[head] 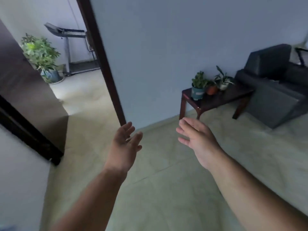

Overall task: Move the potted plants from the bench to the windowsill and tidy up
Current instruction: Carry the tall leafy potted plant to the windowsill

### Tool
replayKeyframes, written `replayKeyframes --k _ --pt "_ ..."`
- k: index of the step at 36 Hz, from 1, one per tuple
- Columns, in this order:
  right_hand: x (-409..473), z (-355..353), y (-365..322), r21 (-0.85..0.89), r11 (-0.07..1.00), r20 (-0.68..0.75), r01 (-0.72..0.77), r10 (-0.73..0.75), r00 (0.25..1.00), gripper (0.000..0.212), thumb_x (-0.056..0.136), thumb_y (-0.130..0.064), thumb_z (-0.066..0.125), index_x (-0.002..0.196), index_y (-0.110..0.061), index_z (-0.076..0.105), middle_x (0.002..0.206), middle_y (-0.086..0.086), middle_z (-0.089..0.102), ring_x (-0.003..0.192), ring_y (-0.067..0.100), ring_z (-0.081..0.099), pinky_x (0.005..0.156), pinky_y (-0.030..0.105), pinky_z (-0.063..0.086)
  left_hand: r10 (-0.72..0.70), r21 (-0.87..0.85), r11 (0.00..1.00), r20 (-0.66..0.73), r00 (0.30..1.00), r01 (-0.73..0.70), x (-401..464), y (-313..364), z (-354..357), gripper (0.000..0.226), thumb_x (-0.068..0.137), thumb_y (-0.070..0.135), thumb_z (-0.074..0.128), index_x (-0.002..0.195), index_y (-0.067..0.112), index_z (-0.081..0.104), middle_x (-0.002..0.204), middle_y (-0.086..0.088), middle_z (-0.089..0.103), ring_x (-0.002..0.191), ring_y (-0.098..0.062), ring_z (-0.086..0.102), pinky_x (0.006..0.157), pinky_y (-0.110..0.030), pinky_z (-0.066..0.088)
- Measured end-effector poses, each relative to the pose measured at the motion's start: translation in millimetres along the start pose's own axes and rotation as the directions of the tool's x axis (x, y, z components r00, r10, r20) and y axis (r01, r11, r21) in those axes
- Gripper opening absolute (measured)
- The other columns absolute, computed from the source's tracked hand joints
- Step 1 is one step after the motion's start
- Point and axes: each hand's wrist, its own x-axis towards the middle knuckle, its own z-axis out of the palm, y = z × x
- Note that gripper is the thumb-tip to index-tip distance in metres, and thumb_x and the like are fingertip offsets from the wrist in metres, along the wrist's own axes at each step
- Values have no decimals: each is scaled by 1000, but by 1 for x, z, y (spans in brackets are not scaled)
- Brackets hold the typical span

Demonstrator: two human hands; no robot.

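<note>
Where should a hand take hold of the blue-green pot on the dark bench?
Grip the blue-green pot round its wall, below the rim, coming from the open left end of the bench. It stands upright there; the orange pot crowds its other side, and the leaves cover the top.

No legible text anywhere.
</note>
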Motion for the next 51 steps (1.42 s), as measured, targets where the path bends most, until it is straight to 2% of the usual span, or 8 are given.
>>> replayKeyframes --k 11,16,22,25,29,33,44,51 --pt "95 -184 -32 20 1000 -237 3 2 971 42 97 -33 64 135 -15 54 119 -9 65 113 11 66 101 43 54 -25 62 998 221 975 11 71 13 212 51 94 23 67 141 28 48 140 5 56 110 -10 65 96 -44 56" --pt "138 -220 -35 51 999 -296 -8 23 955 52 97 -33 63 142 -11 49 117 -10 64 115 12 65 104 44 52 -60 85 996 280 958 37 110 11 266 52 93 23 68 141 28 48 141 4 55 113 -12 65 95 -43 57" --pt "207 -256 -46 -22 1000 -365 -20 11 931 52 96 -37 63 141 -14 50 129 -2 63 115 13 65 103 44 53 -52 63 997 309 950 34 185 14 328 51 93 23 68 140 26 49 141 4 55 115 -17 64 88 -36 59" --pt "240 -274 -58 -45 999 -413 -21 1 911 49 97 -37 63 139 -15 52 128 -2 64 114 13 66 102 43 54 -61 24 998 344 937 56 226 16 361 41 94 22 68 131 31 52 135 5 57 113 -16 65 89 -38 58" --pt "274 -302 -75 -41 999 -463 -24 2 886 48 97 -35 63 139 -15 52 124 -4 66 114 12 67 100 41 55 -77 37 997 405 911 68 268 22 408 47 93 24 68 137 23 51 128 6 62 113 -18 65 92 -42 58" --pt "303 -332 -88 -24 999 -508 -26 10 861 48 97 -35 62 139 -14 52 122 -4 67 112 12 68 100 41 55 -71 76 996 462 884 40 297 27 457 50 93 27 68 140 25 50 136 2 59 106 -14 68 93 -44 58" --pt "422 -440 -101 -34 997 -485 -63 38 874 48 99 -35 61 141 -14 51 126 -1 66 112 13 68 99 38 56 -97 101 993 472 876 56 370 12 605 57 94 22 68 146 22 45 142 1 55 118 -16 62 94 -40 57" --pt "508 -557 -113 -38 993 -442 -109 81 894 50 98 -40 60 141 -18 50 129 -2 65 113 11 67 97 33 56 -139 185 981 435 890 64 410 8 734 58 95 20 66 147 22 44 143 2 54 116 -12 62 91 -35 57"
